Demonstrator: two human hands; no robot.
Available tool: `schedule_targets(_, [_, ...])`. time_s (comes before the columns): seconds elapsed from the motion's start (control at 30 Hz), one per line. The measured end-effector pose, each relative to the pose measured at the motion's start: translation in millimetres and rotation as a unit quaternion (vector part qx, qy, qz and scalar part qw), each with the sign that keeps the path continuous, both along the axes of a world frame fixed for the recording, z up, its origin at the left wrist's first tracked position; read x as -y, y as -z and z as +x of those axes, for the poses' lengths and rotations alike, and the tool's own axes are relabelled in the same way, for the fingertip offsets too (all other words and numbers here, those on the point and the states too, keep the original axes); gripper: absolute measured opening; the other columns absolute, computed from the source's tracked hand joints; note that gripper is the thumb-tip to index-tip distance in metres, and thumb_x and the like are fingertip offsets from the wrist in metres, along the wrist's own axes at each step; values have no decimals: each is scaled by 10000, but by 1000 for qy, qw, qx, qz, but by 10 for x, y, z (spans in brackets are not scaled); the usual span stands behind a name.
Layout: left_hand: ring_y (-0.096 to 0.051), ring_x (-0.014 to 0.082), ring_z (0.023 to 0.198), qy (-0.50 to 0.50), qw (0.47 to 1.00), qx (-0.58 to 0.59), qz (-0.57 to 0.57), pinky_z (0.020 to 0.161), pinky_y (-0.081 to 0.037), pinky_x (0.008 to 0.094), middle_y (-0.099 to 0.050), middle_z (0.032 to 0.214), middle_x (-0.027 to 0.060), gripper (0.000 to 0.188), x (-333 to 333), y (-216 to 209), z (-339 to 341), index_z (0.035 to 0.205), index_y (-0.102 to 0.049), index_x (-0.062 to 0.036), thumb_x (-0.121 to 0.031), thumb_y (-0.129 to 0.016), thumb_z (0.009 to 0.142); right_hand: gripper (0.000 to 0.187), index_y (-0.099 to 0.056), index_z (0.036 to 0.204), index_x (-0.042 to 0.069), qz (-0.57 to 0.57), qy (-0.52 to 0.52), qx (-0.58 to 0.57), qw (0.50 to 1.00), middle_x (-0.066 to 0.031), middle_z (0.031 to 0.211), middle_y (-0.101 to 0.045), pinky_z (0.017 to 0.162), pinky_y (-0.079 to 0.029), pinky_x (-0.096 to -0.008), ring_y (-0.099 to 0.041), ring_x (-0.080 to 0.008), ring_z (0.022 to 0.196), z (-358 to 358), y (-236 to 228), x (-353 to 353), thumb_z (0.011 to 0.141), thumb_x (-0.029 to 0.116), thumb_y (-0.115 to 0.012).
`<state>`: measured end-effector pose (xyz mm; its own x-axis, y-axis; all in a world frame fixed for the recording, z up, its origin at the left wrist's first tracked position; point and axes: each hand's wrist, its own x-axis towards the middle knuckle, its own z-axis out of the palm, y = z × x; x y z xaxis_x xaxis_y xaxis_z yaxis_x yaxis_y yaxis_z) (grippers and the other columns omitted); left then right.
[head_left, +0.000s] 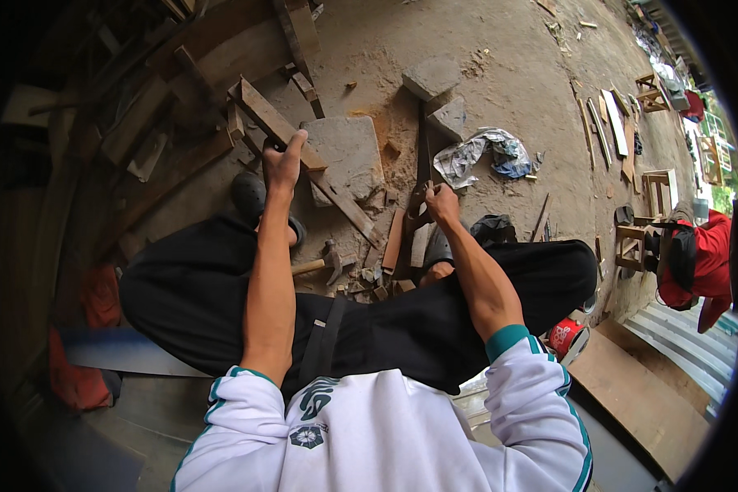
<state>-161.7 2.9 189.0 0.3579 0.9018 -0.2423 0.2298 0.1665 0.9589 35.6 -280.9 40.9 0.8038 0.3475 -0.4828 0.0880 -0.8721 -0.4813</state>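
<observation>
My left hand [284,161] is closed round a wooden piece [264,113], with the thumb along its top. The wood slants across a flat concrete block [348,141], and a narrower strip [346,208] runs on from it toward the lower right. My right hand [442,202] is closed at the near end of what looks like a handsaw. Its dark blade [424,154] points away from me toward the concrete chunks, apart from the wood. Part of the handle is hidden by the fingers. A hammer [334,261] with a wooden handle lies between my feet.
Two concrete chunks [431,79] stand beyond the blade, beside a crumpled sheet [477,156]. Sawdust and offcuts [394,240] litter the ground. Stacked timber [152,115] crowds the left. Small stools [631,246] and a person in red [708,261] are at the right.
</observation>
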Motion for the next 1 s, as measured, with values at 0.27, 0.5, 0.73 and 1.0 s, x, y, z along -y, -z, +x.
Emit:
schedule_targets(0.27, [-597,154,833,46,999,4,-14,771,-469,316,-667,918,56,383,190,50,142,917,-678,49,-312,-738,801,326,-690,1014,22,-146,213,43,965,-161,895,-708,573,-559,-369,-699,-252,690,963,908,517,861,302,-621])
schedule_targets(0.5, [-561,128,793,94,995,22,-24,737,-465,311,-621,860,11,340,349,18,324,844,-636,9,-314,-737,810,363,-696,1052,24,129,256,103,952,-167,980,-712,851,-509,-386,-685,-312,935,781,316,349,849,322,-654])
schedule_targets(0.73, [-610,152,849,110,993,28,-12,775,-484,298,-669,915,73,410,525,57,589,914,-680,33,-352,-757,795,384,-655,1107,-3,420,-99,-74,899,-146,948,-709,741,-517,-299,-663,-194,814,-203,-1388,-918,925,336,-662])
schedule_targets(1.0, [-443,253,1292,183,973,-24,-136,1083,-324,341,-476,1388,196,846,570,-298,559,1387,-424,78,-623,-487,918,546,-650,1087,-52,312,-247,23,917,-238,919,-683,786,-516,-388,-682,-301,859,-446,-1751,-1031,827,424,-704])
